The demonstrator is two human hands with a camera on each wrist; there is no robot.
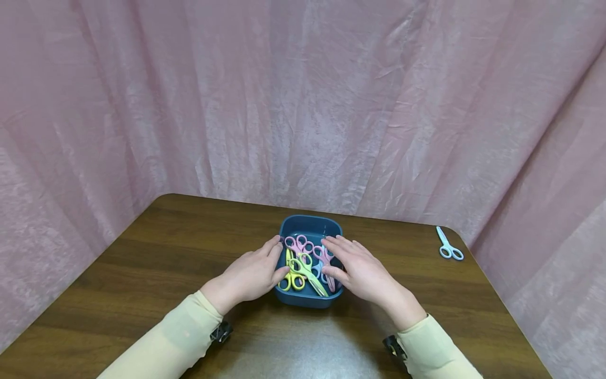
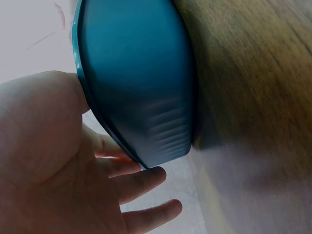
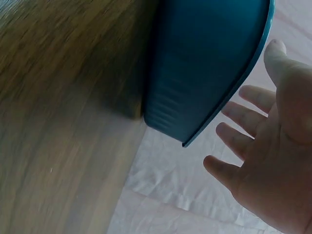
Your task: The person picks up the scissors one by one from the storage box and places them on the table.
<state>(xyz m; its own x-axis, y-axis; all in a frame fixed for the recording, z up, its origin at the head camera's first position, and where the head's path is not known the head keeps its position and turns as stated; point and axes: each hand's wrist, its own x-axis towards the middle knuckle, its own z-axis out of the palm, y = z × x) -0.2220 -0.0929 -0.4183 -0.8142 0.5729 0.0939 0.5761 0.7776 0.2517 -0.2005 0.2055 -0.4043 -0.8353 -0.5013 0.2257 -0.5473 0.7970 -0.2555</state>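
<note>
- Between the person's 2 hands, at the middle of the brown table (image 1: 189,231), sits a blue box (image 1: 307,301), upright on the wood, its longer way seeming to run away from the person.
- The left hand (image 1: 251,271) is at the box's left wall, fingers spread and fairly straight, pointing away and inward. It grips nothing visible; in the left wrist view the thumb side meets the rim.
- The right hand (image 1: 362,268) mirrors it at the right wall, fingers apart and loosely straight. Whether it touches the rim, I cannot tell.
- The box thus lies to the right of the left hand and to the left of the right hand; neither is clearly nearer.
- Inside it lie at least 5 pairs of scissors: yellow scissors (image 1: 289,256) at the left, green scissors (image 1: 310,276) slanting across, 2 pink pairs, and a light blue pair partly covered.
- Near the far right corner of the table, well apart from the box, lie pale blue scissors (image 1: 445,243), blades pointing away, handles nearer the person; the right hand is the closer.
</note>
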